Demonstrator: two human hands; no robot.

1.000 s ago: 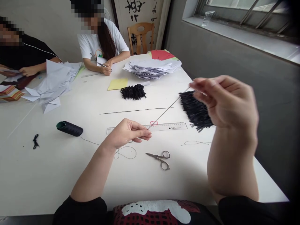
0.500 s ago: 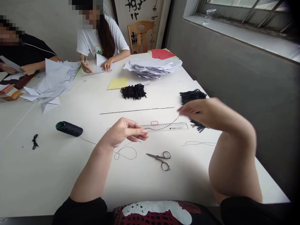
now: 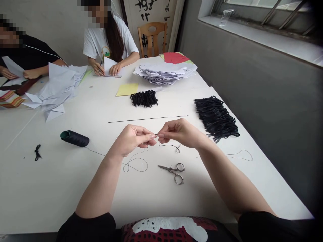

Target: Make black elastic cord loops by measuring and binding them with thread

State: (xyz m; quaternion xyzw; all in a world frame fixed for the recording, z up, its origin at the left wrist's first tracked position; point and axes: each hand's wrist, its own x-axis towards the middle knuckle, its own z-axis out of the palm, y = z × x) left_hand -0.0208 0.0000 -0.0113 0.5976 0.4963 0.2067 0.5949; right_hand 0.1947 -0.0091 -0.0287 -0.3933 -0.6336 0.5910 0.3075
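Observation:
My left hand [image 3: 136,137] pinches a thin dark thread between thumb and fingers. Close beside it, fingertips nearly touching, my right hand [image 3: 176,132] also pinches the thread, whose loose end [image 3: 169,145] curls below the right fingers. A black spool [image 3: 75,138] lies on its side at the left, its thread trailing toward my left forearm. Metal scissors [image 3: 174,172] rest slightly open in front of my hands. Beyond them a straight dark cord [image 3: 147,119] lies across the white table [image 3: 63,195]. The ruler is hidden behind my hands.
Black looped cords lie in a small bundle [image 3: 144,98] and a larger bundle [image 3: 217,117]. A small black knotted cord [image 3: 37,152] is at the left. Paper stacks [image 3: 164,74] and a yellow sheet [image 3: 127,90] lie farther back. Two people handle paper across the table.
My right hand has moved left and down from near the larger black bundle to my left fingertips. The thread between my hands is no longer stretched out. One person's writing hand has shifted slightly right.

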